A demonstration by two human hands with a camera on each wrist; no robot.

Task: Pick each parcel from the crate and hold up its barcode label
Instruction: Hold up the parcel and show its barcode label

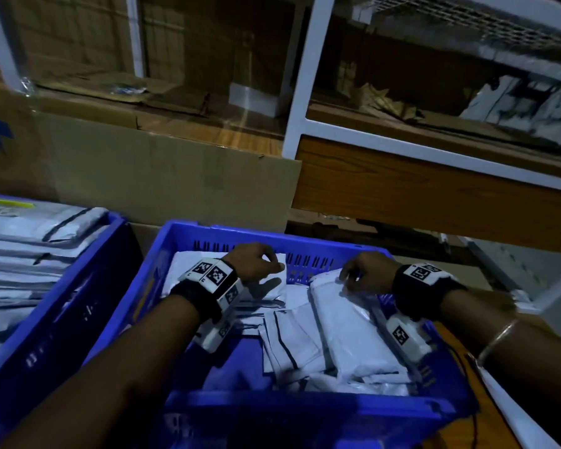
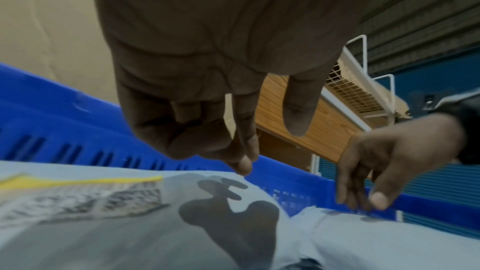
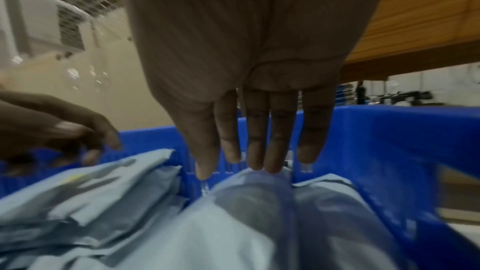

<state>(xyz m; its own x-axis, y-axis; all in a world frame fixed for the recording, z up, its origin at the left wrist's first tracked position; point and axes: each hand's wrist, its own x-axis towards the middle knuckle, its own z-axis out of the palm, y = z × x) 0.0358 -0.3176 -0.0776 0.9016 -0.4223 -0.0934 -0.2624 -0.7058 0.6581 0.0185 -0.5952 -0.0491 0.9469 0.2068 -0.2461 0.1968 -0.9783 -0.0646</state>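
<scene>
Parcel (image 1: 340, 315) lying among others in blue crate (image 1: 305, 246), against its right side; right hand (image 1: 366, 270), fingers straight, touches the parcel's far end. Left hand (image 1: 253, 259) hovers loosely curled, holding nothing, above a labelled parcel (image 2: 103, 213). Second crate (image 1: 62, 303) at left

No readable words or numbers anywhere. Black-and-white square code markers on both wrist bands (image 1: 212, 273). Blurred print under a yellow strip on a parcel label (image 2: 85, 196) inside the blue crate (image 2: 52, 114), illegible.
</scene>
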